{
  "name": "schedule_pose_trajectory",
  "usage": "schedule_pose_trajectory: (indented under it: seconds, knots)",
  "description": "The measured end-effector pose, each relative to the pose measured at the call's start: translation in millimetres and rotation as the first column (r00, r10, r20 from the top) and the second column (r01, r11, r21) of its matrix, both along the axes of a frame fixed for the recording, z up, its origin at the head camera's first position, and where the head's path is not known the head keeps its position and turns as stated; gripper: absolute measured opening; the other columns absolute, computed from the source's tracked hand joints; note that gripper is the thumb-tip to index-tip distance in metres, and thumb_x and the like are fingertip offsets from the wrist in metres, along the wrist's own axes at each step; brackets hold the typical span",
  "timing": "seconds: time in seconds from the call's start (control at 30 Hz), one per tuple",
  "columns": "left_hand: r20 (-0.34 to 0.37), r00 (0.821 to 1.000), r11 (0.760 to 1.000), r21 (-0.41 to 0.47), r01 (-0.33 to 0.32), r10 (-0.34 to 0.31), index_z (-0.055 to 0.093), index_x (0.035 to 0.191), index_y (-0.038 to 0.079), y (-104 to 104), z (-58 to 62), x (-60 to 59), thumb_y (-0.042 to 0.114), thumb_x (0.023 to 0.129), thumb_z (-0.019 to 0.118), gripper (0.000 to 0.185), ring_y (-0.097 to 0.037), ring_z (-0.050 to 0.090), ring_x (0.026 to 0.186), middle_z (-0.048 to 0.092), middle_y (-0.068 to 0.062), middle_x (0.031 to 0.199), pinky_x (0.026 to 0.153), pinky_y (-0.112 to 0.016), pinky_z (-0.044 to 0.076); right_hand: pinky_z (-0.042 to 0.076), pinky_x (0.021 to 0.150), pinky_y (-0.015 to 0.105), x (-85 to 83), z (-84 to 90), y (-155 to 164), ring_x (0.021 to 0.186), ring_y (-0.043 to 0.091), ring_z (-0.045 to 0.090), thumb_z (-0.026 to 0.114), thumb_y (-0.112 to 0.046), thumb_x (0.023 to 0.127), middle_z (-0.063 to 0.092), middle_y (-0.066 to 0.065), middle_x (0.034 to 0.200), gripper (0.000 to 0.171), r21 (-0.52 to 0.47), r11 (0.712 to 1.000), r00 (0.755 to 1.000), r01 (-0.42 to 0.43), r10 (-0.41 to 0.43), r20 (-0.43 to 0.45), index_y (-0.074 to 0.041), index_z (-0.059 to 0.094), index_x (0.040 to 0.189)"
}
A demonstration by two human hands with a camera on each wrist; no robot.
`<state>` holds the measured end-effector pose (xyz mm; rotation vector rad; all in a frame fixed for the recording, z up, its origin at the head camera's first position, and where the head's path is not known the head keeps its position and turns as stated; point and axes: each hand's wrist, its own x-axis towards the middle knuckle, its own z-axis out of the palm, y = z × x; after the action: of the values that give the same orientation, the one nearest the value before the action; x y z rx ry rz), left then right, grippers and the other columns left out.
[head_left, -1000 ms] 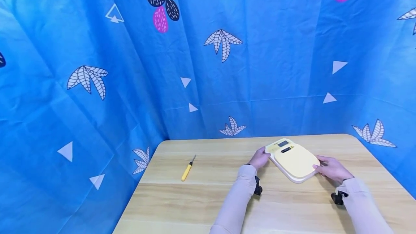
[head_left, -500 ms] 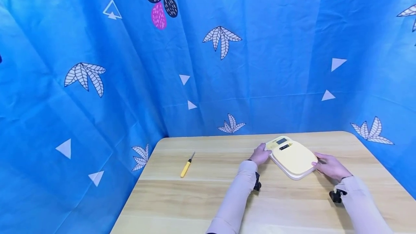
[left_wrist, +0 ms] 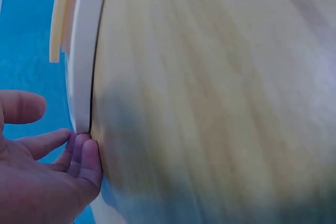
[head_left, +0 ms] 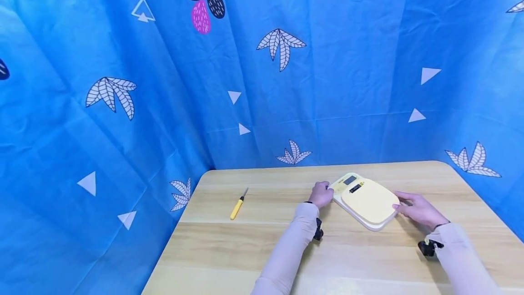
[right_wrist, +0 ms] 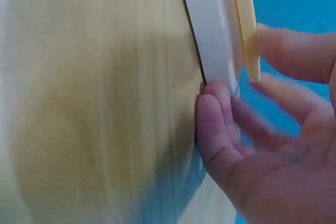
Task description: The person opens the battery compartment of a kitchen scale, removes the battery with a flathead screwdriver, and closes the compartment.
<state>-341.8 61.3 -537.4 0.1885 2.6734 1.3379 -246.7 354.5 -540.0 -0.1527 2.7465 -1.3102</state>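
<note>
A pale yellow kitchen scale (head_left: 370,204) with a white base lies at an angle on the table, its dark display toward the back left. At its left corner is my left hand (head_left: 321,195). In the left wrist view those fingertips touch the end of the white base (left_wrist: 84,77), while the thumb (left_wrist: 23,107) stays apart from it. My right hand (head_left: 421,211) holds the scale's right edge. Up close in the right wrist view, its thumb (right_wrist: 294,51) presses the yellow platform (right_wrist: 247,30) and other fingertips sit at the base.
A thin yellow-handled tool (head_left: 236,207) with a slim metal tip lies at the left of the wooden table (head_left: 229,249). Blue patterned cloth (head_left: 262,81) hangs behind the table and along its sides.
The scale has shifted slightly left relative to the table. My left hand has drawn a little left, its fingers now at the corner's edge. My right hand keeps its place on the right edge.
</note>
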Motion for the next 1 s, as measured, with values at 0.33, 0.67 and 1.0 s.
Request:
schedule_pose_trajectory:
  seconds: [0.33,0.67,1.0]
  knots:
    - [-0.009,0.997,0.981,-0.181,0.068,-0.071,0.065,0.136,0.005,6.8,0.6,-1.4,0.015,0.1,0.052,0.04,-0.028,0.047,0.112,0.057,-0.017,0.131,0.098,-0.038,0.05,0.068,0.072,0.028,17.9,8.4,-18.0,0.074,0.012,0.069,0.055,-0.019,0.107,0.07,0.006,0.085,0.062,-0.331,0.934,0.951,0.137,-0.03,0.308,0.03,0.032,0.138]
    - [-0.035,0.998,0.972,-0.23,0.046,-0.056,0.078,0.104,0.008,-2.7,4.0,7.2,0.01,0.094,0.064,0.018,-0.02,0.045,0.091,0.056,-0.007,0.105,0.08,-0.028,0.047,0.066,0.064,0.024,17.2,5.8,-29.9,0.068,0.012,0.067,0.058,-0.012,0.104,0.069,0.009,0.08,0.027,-0.237,0.964,0.969,0.122,-0.064,0.238,0.015,0.055,0.105]
    - [-0.033,0.995,0.934,-0.35,0.072,-0.089,0.072,0.088,0.005,-21.0,8.7,23.1,0.013,0.091,0.072,0.008,-0.019,0.048,0.082,0.056,-0.008,0.1,0.073,-0.026,0.049,0.063,0.06,0.022,10.0,9.2,-36.4,0.068,0.013,0.064,0.06,-0.011,0.103,0.068,0.007,0.078,0.023,-0.111,0.992,0.984,0.068,-0.048,0.171,0.01,0.063,0.094]
